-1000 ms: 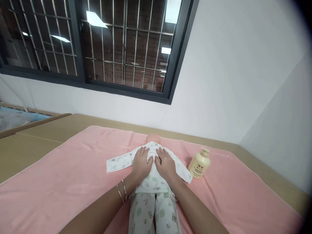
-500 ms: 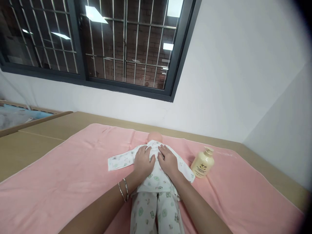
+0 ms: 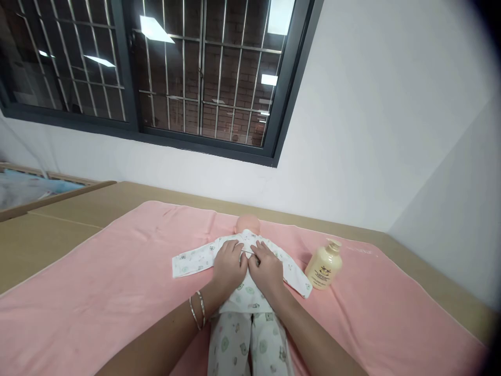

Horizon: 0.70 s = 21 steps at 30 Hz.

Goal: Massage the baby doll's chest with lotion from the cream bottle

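Observation:
A baby doll (image 3: 248,224) lies on its back, its head toward the wall, dressed in a white printed shirt (image 3: 250,297) and matching trousers (image 3: 230,344). Both sleeves spread out to the sides. My left hand (image 3: 230,262), with two bangles on its wrist, rests on the chest, thumb and fingertips closed on the shirt cloth. Close beside it, my right hand (image 3: 266,267) pinches the shirt too. Between the fingertips a thin white strip of the shirt, maybe a tie or edge, stretches across. The doll's hands do not show outside the sleeves.
A pink blanket (image 3: 129,292) covers most of the wooden tabletop (image 3: 74,209). Right of the doll stands a cream pump bottle (image 3: 324,265), close to the sleeve's end. Behind are a white wall and a barred window (image 3: 203,78). A wooden-edged bin (image 3: 43,190) holds bluish material at far left.
My fingers have curled in from lying flatter on the chest and now pinch the shirt. The hands have drawn slightly closer together. Doll and bottle stay in place.

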{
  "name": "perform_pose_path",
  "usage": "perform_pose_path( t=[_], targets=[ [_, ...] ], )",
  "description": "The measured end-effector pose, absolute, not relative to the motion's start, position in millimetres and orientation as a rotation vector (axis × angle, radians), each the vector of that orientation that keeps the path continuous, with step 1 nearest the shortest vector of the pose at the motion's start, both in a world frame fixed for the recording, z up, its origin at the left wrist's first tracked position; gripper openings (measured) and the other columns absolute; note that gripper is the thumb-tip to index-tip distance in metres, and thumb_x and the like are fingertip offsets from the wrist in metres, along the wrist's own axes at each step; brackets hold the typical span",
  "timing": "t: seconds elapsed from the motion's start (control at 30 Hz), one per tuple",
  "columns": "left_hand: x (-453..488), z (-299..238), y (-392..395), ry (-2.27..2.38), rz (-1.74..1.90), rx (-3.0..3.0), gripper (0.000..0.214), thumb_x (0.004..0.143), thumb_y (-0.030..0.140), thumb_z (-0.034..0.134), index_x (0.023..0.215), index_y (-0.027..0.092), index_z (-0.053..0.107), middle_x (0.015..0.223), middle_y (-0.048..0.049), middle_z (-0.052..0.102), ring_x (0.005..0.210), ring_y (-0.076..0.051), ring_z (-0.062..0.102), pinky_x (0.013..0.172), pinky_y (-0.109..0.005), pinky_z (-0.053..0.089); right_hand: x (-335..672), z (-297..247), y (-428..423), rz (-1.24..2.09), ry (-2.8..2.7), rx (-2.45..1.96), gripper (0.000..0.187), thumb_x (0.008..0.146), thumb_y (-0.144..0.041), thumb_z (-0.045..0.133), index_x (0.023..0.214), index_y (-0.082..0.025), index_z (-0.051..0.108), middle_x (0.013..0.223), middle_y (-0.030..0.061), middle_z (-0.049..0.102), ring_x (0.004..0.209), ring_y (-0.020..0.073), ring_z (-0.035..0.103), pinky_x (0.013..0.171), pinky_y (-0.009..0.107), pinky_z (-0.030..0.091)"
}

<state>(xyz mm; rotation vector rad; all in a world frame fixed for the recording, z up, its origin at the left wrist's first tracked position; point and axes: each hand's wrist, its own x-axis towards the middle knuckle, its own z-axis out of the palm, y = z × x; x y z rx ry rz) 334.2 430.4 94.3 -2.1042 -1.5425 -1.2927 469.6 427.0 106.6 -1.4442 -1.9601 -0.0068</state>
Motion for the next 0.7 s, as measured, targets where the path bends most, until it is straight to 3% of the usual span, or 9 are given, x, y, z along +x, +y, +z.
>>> perform_pose_path(
  t=[0.17,0.33,0.53,0.7],
  targets=[
    [334.8,91.4,434.3,-1.613,-1.250,-2.088,0.029,0.087,0.020,0.043,0.112,0.015,0.058,0.116,-0.0130,0.060,0.110,-0.028,0.054,0.096,-0.047,0.047,474.1,109.3,435.0,0.131,-1.859,-1.513,0.040,0.091,-0.026,0.042,0.126,-0.022,0.062,0.136,0.0022,0.051,0.131,0.0211,0.040,0.106,0.037,0.037],
    [334.5,91.0,437.9,-1.533,-1.136,-2.171,0.036,0.087,0.019,0.042,0.121,0.014,0.055,0.131,-0.0151,0.054,0.125,-0.030,0.047,0.105,-0.050,0.040,485.4,102.2,457.0,0.175,-2.018,-1.308,0.046,0.093,-0.025,0.038,0.136,-0.013,0.052,0.143,0.0067,0.042,0.138,0.0218,0.029,0.116,0.042,0.017],
    [332.5,91.2,438.4,-1.407,-1.140,-2.219,0.038,0.086,0.016,0.039,0.121,0.016,0.057,0.124,-0.0131,0.060,0.119,-0.028,0.053,0.103,-0.051,0.043,484.9,99.6,458.9,0.135,-2.199,-1.210,0.057,0.090,-0.016,0.035,0.146,-0.017,0.036,0.152,0.0035,0.026,0.142,0.0210,0.013,0.116,0.050,0.010],
    [330.0,91.4,438.3,-1.332,-1.187,-2.182,0.034,0.084,0.012,0.040,0.110,0.016,0.061,0.113,-0.0130,0.064,0.108,-0.026,0.058,0.097,-0.047,0.048,474.1,106.9,444.6,0.069,-2.195,-1.322,0.053,0.091,-0.016,0.036,0.143,-0.015,0.043,0.149,0.0044,0.034,0.141,0.0230,0.018,0.116,0.045,0.016]
  ],
)
